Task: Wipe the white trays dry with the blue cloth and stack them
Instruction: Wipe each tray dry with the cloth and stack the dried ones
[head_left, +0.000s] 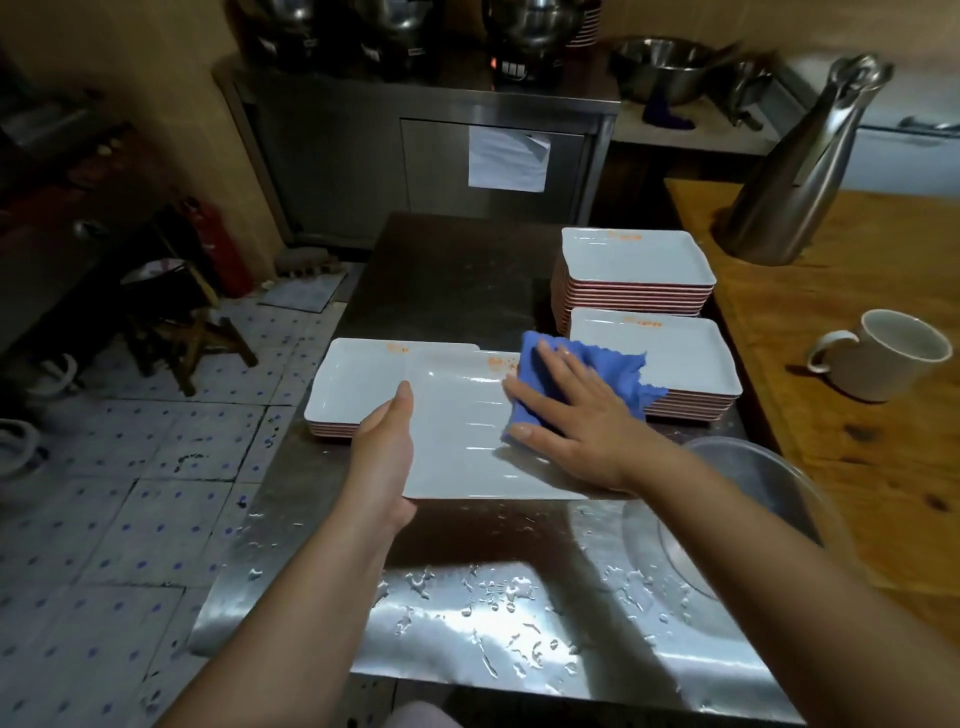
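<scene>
A white rectangular tray (457, 441) is held above the wet steel table, its surface streaked with water. My left hand (384, 457) grips its left edge, thumb on top. My right hand (566, 421) lies flat with spread fingers on the blue cloth (608, 371), pressing it on the tray's right part. Under the held tray's left end sits a low stack of white trays (348, 384). Two more stacks stand to the right: a near one (685, 358) and a taller far one (634, 260).
The steel table (467, 597) is covered in water drops. A metal basin (748, 499) sits at its right. On the wooden counter (831, 395) stand a white mug (883, 356) and a steel jug (795, 171). Tiled floor lies left.
</scene>
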